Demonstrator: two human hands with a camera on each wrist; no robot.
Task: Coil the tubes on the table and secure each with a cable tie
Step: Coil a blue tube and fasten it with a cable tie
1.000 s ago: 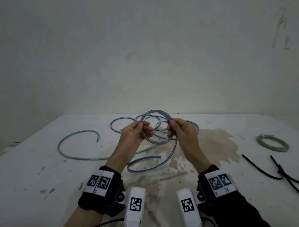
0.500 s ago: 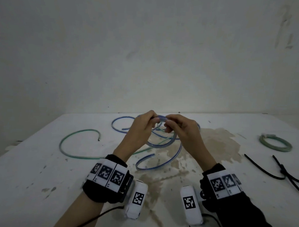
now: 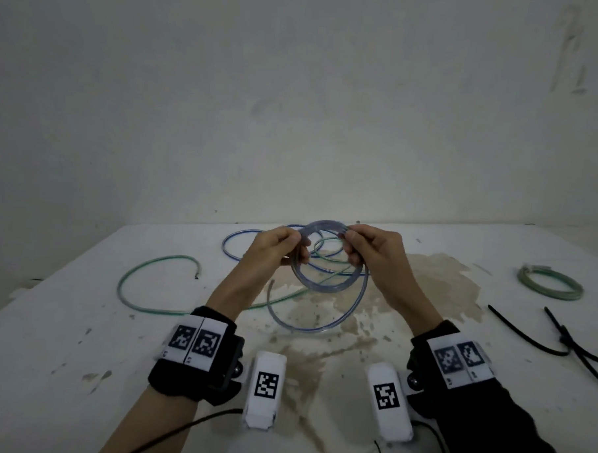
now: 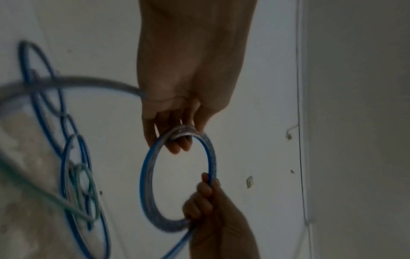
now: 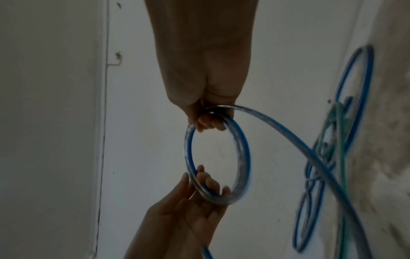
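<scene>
Both hands pinch a blue tube (image 3: 326,282) wound into a ring above the white table (image 3: 63,336): left hand (image 3: 276,249) one side, right hand (image 3: 375,253) the other. Brown stains (image 3: 435,283) mark the tabletop beneath; a bare scuffed wall (image 3: 296,106) stands behind.

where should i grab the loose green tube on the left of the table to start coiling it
Probably at its free end, where the green tube hooks back on the left of the table. Come from above with a thumb-and-finger pinch across it: the tube lies flat, and that end sits clear of the tangle, while farther right it crosses under the blue tube.
</scene>
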